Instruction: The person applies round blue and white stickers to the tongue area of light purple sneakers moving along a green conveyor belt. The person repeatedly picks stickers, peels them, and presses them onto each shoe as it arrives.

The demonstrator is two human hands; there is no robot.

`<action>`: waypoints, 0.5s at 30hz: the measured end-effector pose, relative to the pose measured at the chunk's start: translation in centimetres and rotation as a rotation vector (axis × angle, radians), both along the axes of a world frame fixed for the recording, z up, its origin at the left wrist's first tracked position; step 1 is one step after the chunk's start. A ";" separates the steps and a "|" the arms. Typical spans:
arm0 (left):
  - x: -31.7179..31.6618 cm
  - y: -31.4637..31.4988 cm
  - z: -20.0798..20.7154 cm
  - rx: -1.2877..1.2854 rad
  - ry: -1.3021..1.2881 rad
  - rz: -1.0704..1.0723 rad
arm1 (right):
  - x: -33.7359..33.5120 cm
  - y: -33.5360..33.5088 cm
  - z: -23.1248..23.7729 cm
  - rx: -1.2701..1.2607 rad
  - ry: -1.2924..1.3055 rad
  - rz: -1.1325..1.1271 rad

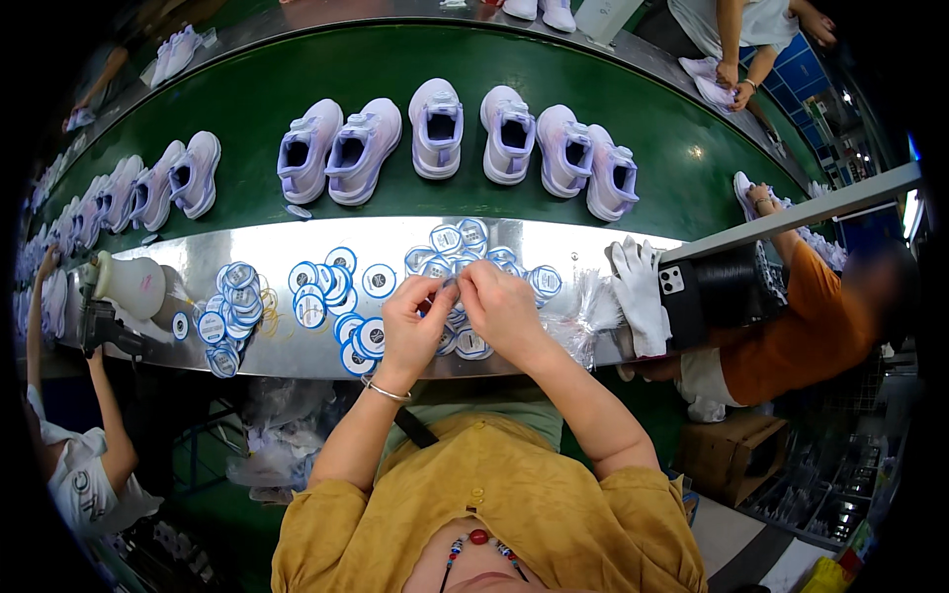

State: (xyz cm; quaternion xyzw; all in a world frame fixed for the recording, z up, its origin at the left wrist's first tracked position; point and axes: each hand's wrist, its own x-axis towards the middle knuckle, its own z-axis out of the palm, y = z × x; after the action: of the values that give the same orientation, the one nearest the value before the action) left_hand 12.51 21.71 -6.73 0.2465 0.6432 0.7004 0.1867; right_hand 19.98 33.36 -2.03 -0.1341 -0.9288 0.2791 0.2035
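Observation:
My left hand [413, 324] and my right hand [502, 304] meet above the metal worktop, fingertips pinched together. What lies between them is small and mostly hidden; I cannot make out its kind. Just beyond and beneath the hands spreads a pile of round white tags [447, 239] with blue rims. Beside my left hand are more round tags [371, 338], and a single round tag [379, 281] lies apart. Farther left, another group of tags [311, 306] sits near a heap of tags [237, 301] with thin yellow loops [269, 311].
Lilac shoes [436, 128] stand along the green belt [247, 104] beyond the worktop [366, 232]. To the right lie clear plastic strands [593, 306], white gloves [641, 296] and a phone [672, 281]. A tape gun [109, 326] is at left. Co-workers are on both sides.

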 end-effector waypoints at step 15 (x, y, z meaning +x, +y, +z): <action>-0.1 -5.9 0.9 -0.128 -0.262 -0.077 | -0.4 -3.9 -1.3 -0.620 -0.146 0.218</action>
State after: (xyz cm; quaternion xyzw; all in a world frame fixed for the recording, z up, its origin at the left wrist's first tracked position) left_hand 12.37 15.81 -5.81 0.1650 0.6468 0.6764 0.3113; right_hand 19.54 29.48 -3.31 -0.1093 -0.8207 0.5581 0.0549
